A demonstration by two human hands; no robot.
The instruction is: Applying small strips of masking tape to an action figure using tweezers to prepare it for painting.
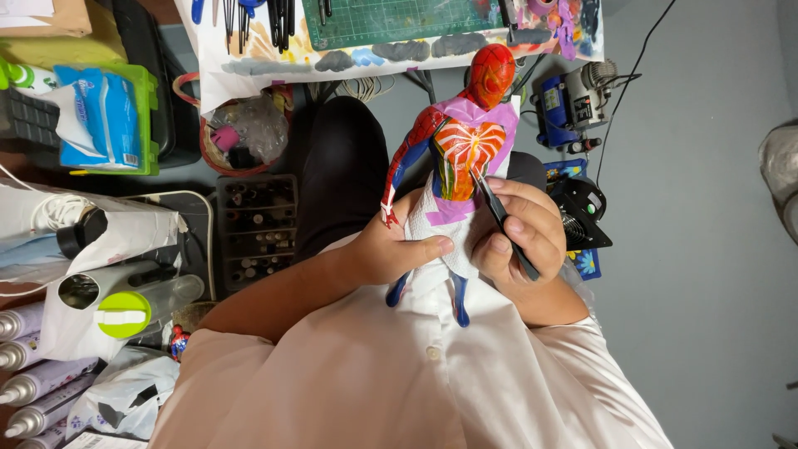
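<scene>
Figure (461, 141) torso painted, tape on | left hand (391, 249) grips wrapped waist | right hand (519, 233) pinches tool (499, 218) at back.

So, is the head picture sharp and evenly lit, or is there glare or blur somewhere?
Head view: sharp on the red and blue painted figure and both hands; soft glare on its glossy red head; light even, only faint shadows; the metal spray cans at the lower left edge look stretched by the wide lens.
</scene>
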